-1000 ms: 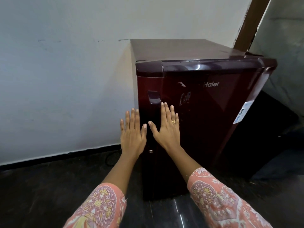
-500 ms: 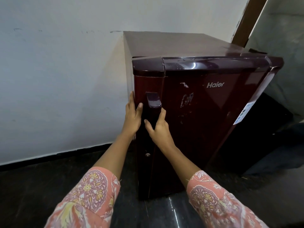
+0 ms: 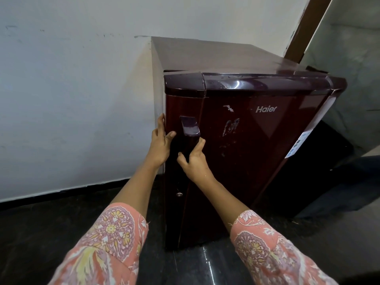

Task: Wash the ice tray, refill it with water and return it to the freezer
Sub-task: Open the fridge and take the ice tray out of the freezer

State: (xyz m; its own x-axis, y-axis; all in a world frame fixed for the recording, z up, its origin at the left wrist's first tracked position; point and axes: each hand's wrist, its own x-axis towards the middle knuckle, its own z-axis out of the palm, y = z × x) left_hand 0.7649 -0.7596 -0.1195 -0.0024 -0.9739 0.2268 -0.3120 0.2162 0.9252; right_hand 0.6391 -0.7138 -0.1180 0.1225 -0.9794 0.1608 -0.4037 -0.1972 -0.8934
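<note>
Refrigerator point(image 3: 216, 56), small, single-door, glossy maroon, standing on a dark polished floor point(image 3: 41, 233) against a white wall point(image 3: 72, 99). Door point(image 3: 257, 171) looks closed against the cabinet. "Haier" logo point(image 3: 266, 109) in silver letters, upper middle of the door. Whitish scuff marks point(image 3: 231, 128) left of and below the logo. White and blue sticker point(image 3: 298, 144) on the door's right edge; print too small to read. Round lock point(image 3: 179, 194) below the handle.

Right hand point(image 3: 195, 163) grips the vertical door handle point(image 3: 190, 130) from below its cap, fingers curled round it, thumb up the right side. Left hand point(image 3: 159, 145) clasps the door's left edge: thumb pressed on the front face, fingers round the side and mostly hidden. Both forearms bare, sleeves pink floral. Brown wooden frame point(image 3: 304, 29) behind, upper right.
</note>
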